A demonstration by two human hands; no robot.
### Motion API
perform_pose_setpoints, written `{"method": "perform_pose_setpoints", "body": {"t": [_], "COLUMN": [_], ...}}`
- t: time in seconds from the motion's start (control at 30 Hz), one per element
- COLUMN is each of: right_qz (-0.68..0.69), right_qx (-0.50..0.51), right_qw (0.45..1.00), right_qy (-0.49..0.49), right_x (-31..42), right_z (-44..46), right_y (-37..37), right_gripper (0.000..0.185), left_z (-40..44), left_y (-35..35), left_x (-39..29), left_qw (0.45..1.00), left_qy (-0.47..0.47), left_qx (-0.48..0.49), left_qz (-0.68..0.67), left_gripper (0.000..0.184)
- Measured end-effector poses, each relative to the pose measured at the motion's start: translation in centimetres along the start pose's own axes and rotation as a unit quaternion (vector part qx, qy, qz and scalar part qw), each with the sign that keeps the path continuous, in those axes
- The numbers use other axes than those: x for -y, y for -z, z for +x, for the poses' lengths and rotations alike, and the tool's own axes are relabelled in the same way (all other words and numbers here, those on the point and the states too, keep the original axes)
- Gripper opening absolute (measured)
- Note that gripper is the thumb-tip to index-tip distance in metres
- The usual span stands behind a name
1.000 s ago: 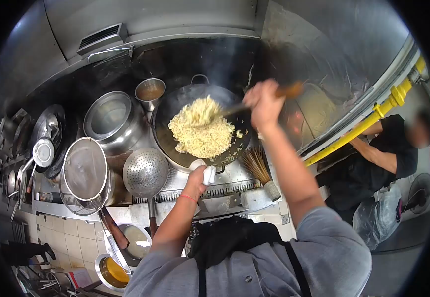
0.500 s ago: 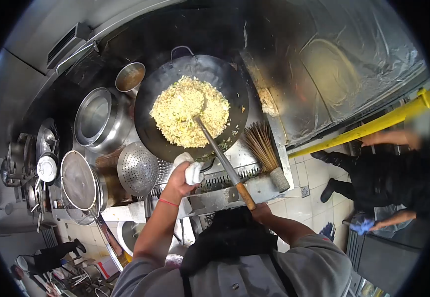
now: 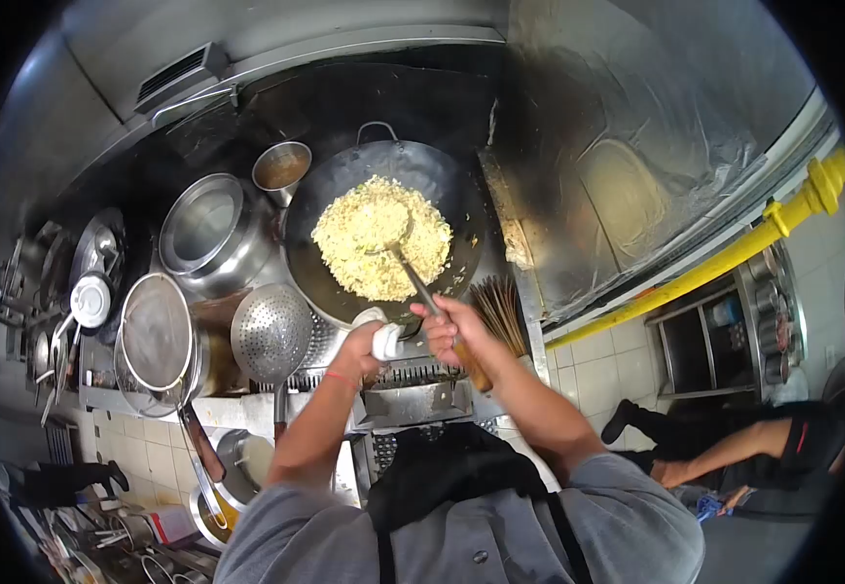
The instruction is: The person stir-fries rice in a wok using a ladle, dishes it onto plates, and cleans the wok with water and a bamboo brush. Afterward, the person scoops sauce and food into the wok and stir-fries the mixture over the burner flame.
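Fried rice (image 3: 364, 263) fills the middle of a large dark wok (image 3: 451, 195) on the stove. My left hand (image 3: 359, 352) is closed around a folded white cloth (image 3: 384, 341) at the wok's near rim; the wok's near handle lies mostly hidden there. My right hand (image 3: 449, 333) grips a long-handled ladle (image 3: 418, 279) with a wooden end (image 3: 473, 368) sticking out below the palm. The ladle's bowl sits in the rice, heaped with it. Just right of the wok, a bamboo brush (image 3: 500, 310) is partly covered by my right forearm.
Left of the wok are a perforated skimmer (image 3: 271, 333), a mesh strainer (image 3: 156, 331), steel bowls (image 3: 203, 234) and a cup of brown liquid (image 3: 282, 167). A yellow pipe (image 3: 704, 274) runs along the right. Another person's arm (image 3: 734, 453) shows at lower right.
My right hand has moved up from the wooden end of the ladle to its metal shaft. The view has shifted, and the person at right appears lower.
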State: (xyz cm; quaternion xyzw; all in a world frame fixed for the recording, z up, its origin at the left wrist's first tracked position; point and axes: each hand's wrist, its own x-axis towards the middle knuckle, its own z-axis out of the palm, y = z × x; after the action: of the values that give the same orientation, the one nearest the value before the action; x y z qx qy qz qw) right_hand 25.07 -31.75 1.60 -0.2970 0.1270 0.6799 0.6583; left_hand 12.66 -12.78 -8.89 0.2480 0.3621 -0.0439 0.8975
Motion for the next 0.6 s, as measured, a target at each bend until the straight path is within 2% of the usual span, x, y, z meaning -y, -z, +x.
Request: {"method": "perform_pose_setpoints", "body": {"t": [0.03, 0.07, 0.1, 0.13, 0.2, 0.23, 0.3, 0.33, 0.37, 0.43, 0.47, 0.5, 0.57, 0.6], "right_qz": [-0.191, -0.371, -0.629, -0.715, -0.746, -0.803, -0.876, -0.886, -0.891, -0.883, -0.873, -0.873, -0.849, -0.847], "right_qx": [-0.065, -0.197, -0.206, -0.18, -0.201, -0.159, -0.124, -0.156, -0.187, -0.248, -0.257, -0.257, -0.252, -0.25], "right_qw": [0.979, 0.904, 0.746, 0.672, 0.634, 0.571, 0.432, 0.405, 0.389, 0.366, 0.37, 0.37, 0.413, 0.417], "right_qy": [0.04, 0.073, 0.074, 0.07, 0.04, 0.052, 0.176, 0.163, 0.139, 0.156, 0.185, 0.189, 0.214, 0.217], "right_x": [0.6, 1.4, 3.1, 3.9, 2.9, 2.2, 0.9, 1.5, 1.5, 2.5, 2.6, 2.2, 1.5, 1.0], "right_z": [-2.1, -3.9, -6.9, -11.3, -17.5, -18.4, -15.5, -13.4, -11.4, -7.9, -8.6, -9.9, -13.0, -13.9], "right_y": [-2.6, -2.9, -2.2, -3.6, -5.1, -4.3, -1.0, -1.6, -2.3, -2.5, -3.4, -4.0, -4.8, -4.7], "right_gripper": [0.041, 0.034, 0.034, 0.033, 0.031, 0.032, 0.039, 0.043, 0.047, 0.049, 0.051, 0.051, 0.052, 0.054], "left_z": [-3.3, -3.9, -4.4, -8.3, -12.7, -13.6, -10.3, -7.5, -5.6, -4.8, -6.7, -8.8, -11.8, -12.9], "left_y": [-3.6, -3.5, -3.3, -6.0, -8.3, -8.7, -7.6, -6.1, -5.3, -3.3, -3.5, -2.8, -4.6, -6.3], "left_x": [0.6, 1.6, 2.9, 3.1, 2.7, 2.4, 1.7, 1.9, 2.8, 6.8, 9.1, 11.3, 12.1, 9.8], "left_qw": [1.0, 0.999, 0.998, 0.998, 0.999, 1.0, 1.0, 0.999, 0.998, 0.99, 0.99, 0.991, 0.988, 0.992], "left_qy": [-0.027, -0.028, -0.032, -0.011, -0.004, 0.002, 0.022, 0.02, -0.04, -0.14, -0.11, -0.1, -0.153, -0.107], "left_qx": [-0.007, 0.004, 0.016, -0.028, -0.035, -0.031, -0.004, 0.034, 0.039, -0.007, -0.079, -0.087, 0.011, -0.038], "left_qz": [-0.002, -0.027, -0.057, -0.061, -0.02, 0.006, -0.006, -0.006, 0.002, -0.022, -0.042, -0.017, -0.023, -0.058], "left_gripper": [0.016, 0.015, 0.015, 0.015, 0.016, 0.017, 0.018, 0.019, 0.02, 0.021, 0.02, 0.024, 0.027, 0.022]}}
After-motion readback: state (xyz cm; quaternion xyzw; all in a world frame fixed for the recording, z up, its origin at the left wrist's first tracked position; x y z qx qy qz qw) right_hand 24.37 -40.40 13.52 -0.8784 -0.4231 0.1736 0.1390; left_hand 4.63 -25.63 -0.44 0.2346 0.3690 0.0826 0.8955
